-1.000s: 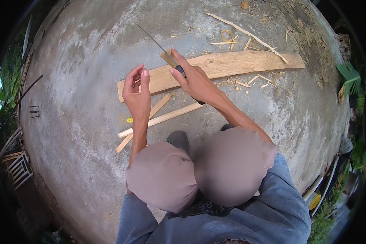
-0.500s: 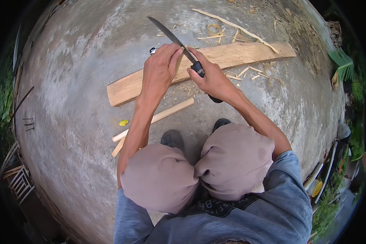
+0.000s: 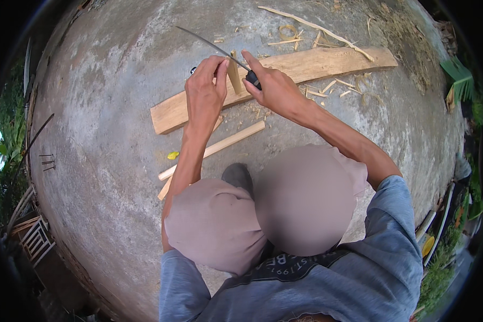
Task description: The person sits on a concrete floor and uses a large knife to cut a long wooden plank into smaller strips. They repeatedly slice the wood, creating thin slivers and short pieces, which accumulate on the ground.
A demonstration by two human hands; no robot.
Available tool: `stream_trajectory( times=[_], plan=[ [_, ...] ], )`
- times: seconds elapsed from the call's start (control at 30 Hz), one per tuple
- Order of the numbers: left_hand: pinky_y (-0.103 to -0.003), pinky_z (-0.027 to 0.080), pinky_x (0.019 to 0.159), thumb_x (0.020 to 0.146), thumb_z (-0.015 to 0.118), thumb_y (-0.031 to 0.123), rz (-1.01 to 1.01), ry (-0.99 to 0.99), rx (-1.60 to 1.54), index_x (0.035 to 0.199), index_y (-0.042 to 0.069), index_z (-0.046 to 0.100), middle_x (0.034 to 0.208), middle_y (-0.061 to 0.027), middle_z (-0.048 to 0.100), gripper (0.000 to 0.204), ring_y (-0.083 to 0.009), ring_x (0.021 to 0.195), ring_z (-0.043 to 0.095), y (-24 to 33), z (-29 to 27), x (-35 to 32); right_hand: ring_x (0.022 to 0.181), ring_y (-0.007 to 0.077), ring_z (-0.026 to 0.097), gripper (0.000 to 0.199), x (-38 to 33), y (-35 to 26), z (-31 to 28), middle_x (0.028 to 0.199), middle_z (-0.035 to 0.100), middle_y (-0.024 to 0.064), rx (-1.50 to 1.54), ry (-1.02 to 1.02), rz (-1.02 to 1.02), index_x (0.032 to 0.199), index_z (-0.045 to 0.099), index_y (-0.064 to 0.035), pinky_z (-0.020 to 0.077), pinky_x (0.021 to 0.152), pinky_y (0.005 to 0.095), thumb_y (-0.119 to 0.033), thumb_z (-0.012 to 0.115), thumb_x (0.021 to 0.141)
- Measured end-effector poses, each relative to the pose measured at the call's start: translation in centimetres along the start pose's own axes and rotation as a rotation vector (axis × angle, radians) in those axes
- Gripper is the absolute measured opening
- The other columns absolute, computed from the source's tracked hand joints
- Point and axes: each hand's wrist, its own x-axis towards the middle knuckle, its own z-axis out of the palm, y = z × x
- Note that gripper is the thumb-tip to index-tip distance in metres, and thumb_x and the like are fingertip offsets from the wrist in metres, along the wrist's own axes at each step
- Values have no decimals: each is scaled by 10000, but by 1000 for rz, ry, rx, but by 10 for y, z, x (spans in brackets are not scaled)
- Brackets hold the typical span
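My right hand is closed round the black handle of a long knife. Its dark blade reaches up and to the left, seen nearly edge-on, and crosses the upper end of a thin wooden strip. My left hand pinches this strip between thumb and fingers. The strip stands over a long wooden plank on the concrete; whether it touches the plank I cannot tell. Below my left wrist lies a pale squared stick, with a second stick partly hidden by the forearm.
Wood chips and shavings lie around the plank. A long peeled strip rests across its far right end. A small yellow leaf is left of my forearm. My knees rise close in front. Plants and a white lattice border the concrete.
The knife has turned from showing its flat to nearly edge-on, its tip shifting left. The strip in my left hand now shows more fully. The whole view has shifted slightly.
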Motion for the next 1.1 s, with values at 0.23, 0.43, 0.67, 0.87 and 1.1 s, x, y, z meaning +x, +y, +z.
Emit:
stream_trajectory(
  times=[0.23,0.43,0.67,0.87,1.1],
  plan=[
    [-408,547,697,1015,648,100,-6,-3,0,996,-8,673,910,-168,701,112,-323,771,708,2,14,3,675,368,700,699,5,20,-35,850,710,228,13,-61,-32,1599,342,-25,550,635,474,-260,625,1005],
    [-373,597,824,1032,650,125,-58,-39,19,1084,-18,705,959,-169,758,162,-268,891,768,6,8,8,631,282,693,705,-38,23,24,884,698,231,464,-358,401,1589,333,29,566,658,425,-298,605,1027],
    [-368,605,841,1035,662,154,-178,10,16,1079,-22,715,980,-168,773,189,-245,941,773,-13,-5,7,811,457,722,626,-72,95,119,1007,714,288,-107,-233,182,1514,376,-7,587,704,511,-301,624,1019],
    [-348,607,812,998,682,98,-338,71,-55,1073,-18,671,974,-159,772,138,-219,859,764,-15,-10,3,735,374,722,458,-55,116,76,861,706,229,-65,-233,324,1227,501,8,576,631,477,-363,651,1007],
    [-280,610,809,1026,687,150,-534,203,-298,1167,-18,690,1033,-145,768,220,-157,964,731,-33,-28,-47,607,273,706,510,-91,114,88,726,681,158,556,9,674,1099,554,38,560,600,408,-464,606,1029]
  ],
)
